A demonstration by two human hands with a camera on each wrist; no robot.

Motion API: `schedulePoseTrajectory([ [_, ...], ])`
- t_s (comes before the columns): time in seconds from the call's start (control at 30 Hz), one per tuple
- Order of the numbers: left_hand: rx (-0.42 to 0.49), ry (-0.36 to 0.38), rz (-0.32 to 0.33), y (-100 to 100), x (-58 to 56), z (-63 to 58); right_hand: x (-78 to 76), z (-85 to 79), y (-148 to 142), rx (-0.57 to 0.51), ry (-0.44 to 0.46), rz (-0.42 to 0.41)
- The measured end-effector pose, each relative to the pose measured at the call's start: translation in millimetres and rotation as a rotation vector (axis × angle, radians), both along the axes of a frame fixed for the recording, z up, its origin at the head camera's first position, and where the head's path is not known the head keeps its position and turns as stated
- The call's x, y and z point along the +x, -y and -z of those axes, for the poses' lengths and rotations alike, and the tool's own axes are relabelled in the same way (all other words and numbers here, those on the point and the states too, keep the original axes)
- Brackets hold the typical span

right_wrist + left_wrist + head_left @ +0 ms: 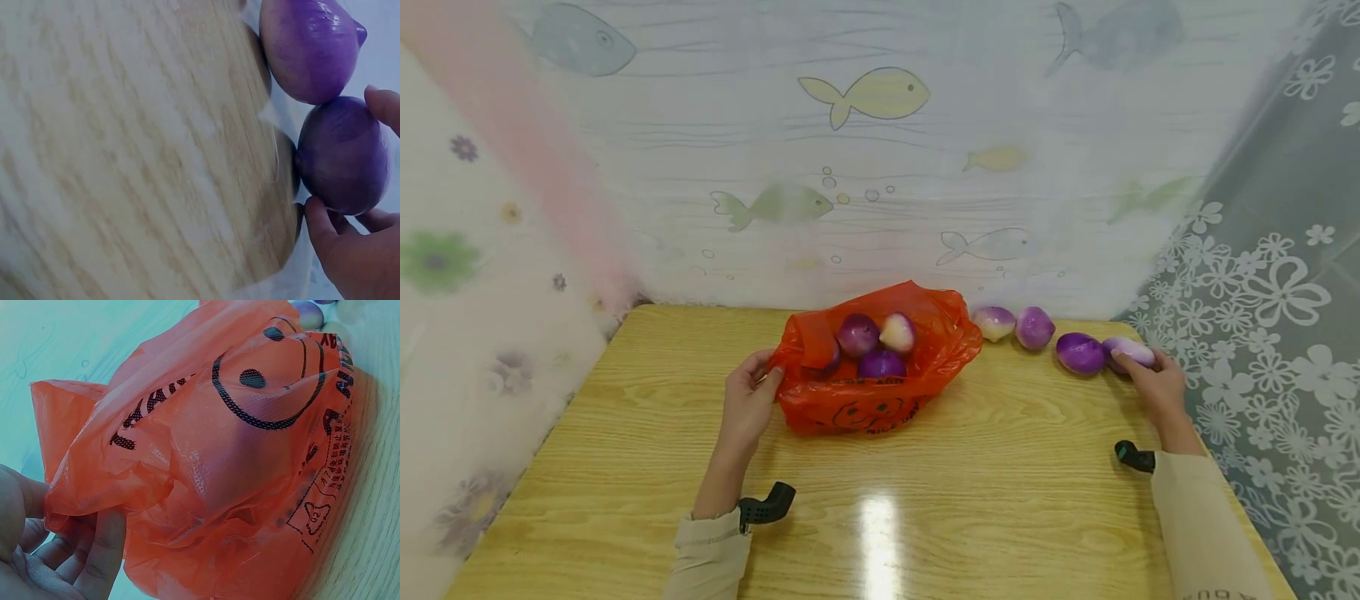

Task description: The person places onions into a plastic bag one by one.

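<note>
My left hand (750, 398) pinches the left rim of a red plastic bag (820, 408), printed with a smiling face. In the left wrist view, thumb and curled fingers (106, 544) grip its crumpled edge. Several purple onions, one of them mostly cream (898, 332), lie inside the wide mouth of the bag. At the right end of the table, my right hand (1161, 387) grips a shiny purple-and-white onion (1127, 351) between thumb and fingers. Right against it sits a darker purple onion (1080, 353), and the right wrist view shows the held onion (344, 156) touching its neighbour (309, 50).
Between the bag and the right-hand pair lie a cream-and-purple onion (994, 323) and a light purple one (1034, 327) near the table's back edge. The wood-grain table (970, 500) meets a fish-patterned curtain (880, 167) behind. A flower-patterned sheet (1262, 333) hangs along the right side.
</note>
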State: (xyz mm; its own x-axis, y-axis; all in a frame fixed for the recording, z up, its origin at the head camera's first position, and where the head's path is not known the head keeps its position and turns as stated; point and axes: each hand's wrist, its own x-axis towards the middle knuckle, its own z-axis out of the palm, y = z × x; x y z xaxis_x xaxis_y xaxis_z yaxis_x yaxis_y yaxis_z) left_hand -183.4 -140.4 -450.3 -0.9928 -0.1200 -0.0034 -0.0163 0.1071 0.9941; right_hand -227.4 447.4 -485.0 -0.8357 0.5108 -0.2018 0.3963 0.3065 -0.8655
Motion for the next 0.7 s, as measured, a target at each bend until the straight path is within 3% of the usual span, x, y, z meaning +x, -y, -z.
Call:
schedulePoseTrajectory([
  [0.37,-0.014,0.006,-0.01,2,5.8,-6.3,1.9,-3.5,7,0.017,-0.02,-0.015],
  [0.53,-0.015,0.011,-0.011,2,8.8,-9.5,4.4,0.5,9,-0.014,-0.047,0.061],
  [0.7,-0.021,0.016,-0.016,2,11.8,-12.5,6.3,2.9,15,-0.058,-0.157,0.169],
])
